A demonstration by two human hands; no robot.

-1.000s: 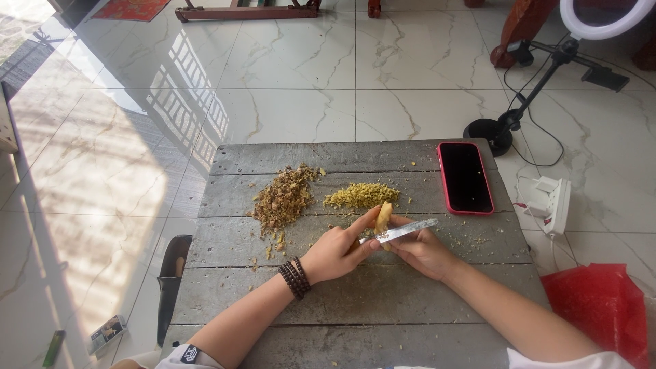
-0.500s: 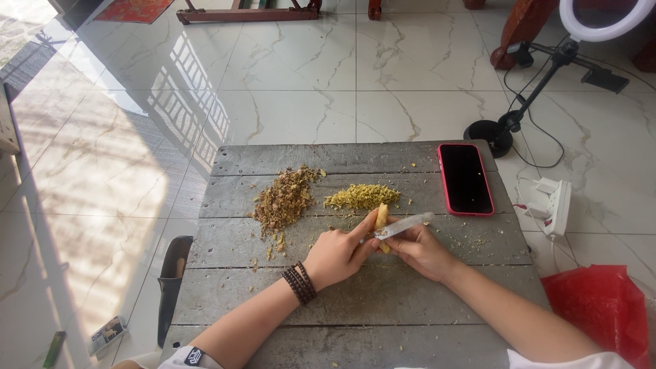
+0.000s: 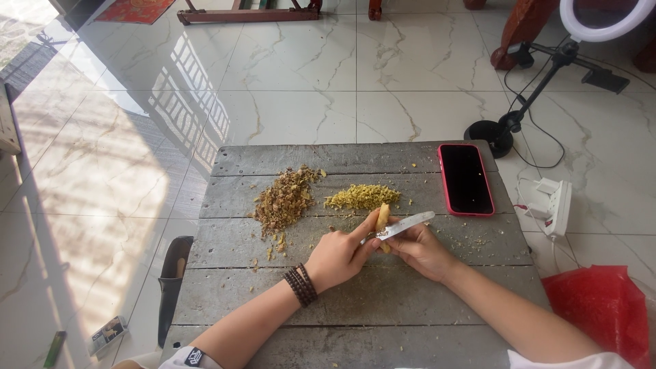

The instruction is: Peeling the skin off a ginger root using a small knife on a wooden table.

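My left hand pinches a small yellowish peeled root piece upright on the grey wooden board. In my right hand is a knife, its shiny blade lying across the piece and pointing right. Beyond the hands lie a pile of brown peelings on the left and a pile of chopped yellow bits on the right. Dark bead bracelets circle my left wrist.
A red-cased phone lies at the board's far right. On the tiled floor stand a ring light stand, a white power strip, a red plastic bag at right, and a black sheath at left.
The knife blade has tilted a little and shifted slightly right along the root piece. Both hands stay in nearly the same place.
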